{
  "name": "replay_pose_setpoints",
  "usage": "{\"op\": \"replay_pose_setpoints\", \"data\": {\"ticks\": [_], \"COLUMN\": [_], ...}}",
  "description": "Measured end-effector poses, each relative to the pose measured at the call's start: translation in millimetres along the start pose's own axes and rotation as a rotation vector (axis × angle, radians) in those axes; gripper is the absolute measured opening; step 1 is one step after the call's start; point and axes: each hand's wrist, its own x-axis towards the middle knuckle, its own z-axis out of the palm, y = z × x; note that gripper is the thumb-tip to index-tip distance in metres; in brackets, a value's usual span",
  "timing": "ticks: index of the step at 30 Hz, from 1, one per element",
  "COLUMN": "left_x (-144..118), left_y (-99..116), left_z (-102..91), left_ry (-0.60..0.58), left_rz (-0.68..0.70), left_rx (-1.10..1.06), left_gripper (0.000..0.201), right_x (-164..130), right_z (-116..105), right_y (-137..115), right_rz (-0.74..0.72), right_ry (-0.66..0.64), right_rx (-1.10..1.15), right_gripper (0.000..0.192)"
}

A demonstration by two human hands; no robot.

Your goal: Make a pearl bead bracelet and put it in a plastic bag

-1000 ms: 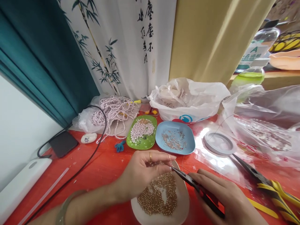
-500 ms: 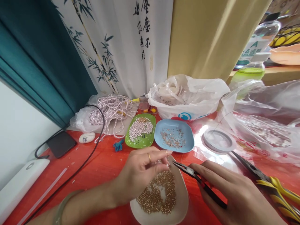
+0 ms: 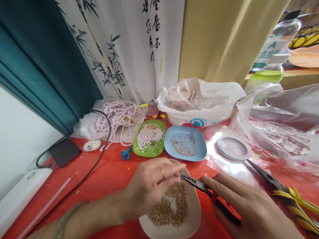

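Observation:
My left hand (image 3: 152, 182) is closed in a pinch on a short strand of small beads (image 3: 180, 169), partly hidden by the fingertips. In my right hand (image 3: 239, 199) are needle-nose pliers (image 3: 199, 184) with dark handles; their tips meet the strand beside my left fingertips. Whether the jaws grip a bead or wire is too small to tell. Beneath both hands lies a white dish (image 3: 193, 212) with many loose gold beads (image 3: 171, 209) in it.
Behind the dish stand a green tray (image 3: 136, 148) of pearl beads and a blue tray (image 3: 203, 146) of small metal pins. Yellow-black pliers (image 3: 284, 192) and a wire spool (image 3: 233, 148) lie right. Pearl strands (image 3: 114, 116), a black cable (image 3: 87, 181) and plastic bags (image 3: 199, 109) surround them.
The pliers in my right hand have moved left, their tips now at the strand. My left hand has shifted slightly right and down, still pinching the strand.

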Motion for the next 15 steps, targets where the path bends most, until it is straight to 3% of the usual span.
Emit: {"op": "replay_pose_setpoints", "data": {"ticks": [15], "left_x": [-1.5], "left_y": [-1.0], "left_z": [-1.2], "left_ry": [-0.045], "left_rz": [0.042], "left_rx": [0.089], "left_gripper": [0.026], "right_x": [0.6], "right_z": [2.1], "right_y": [-0.6], "right_rz": [0.004], "right_ry": [-0.022], "right_rx": [0.016], "right_gripper": [0.031]}}
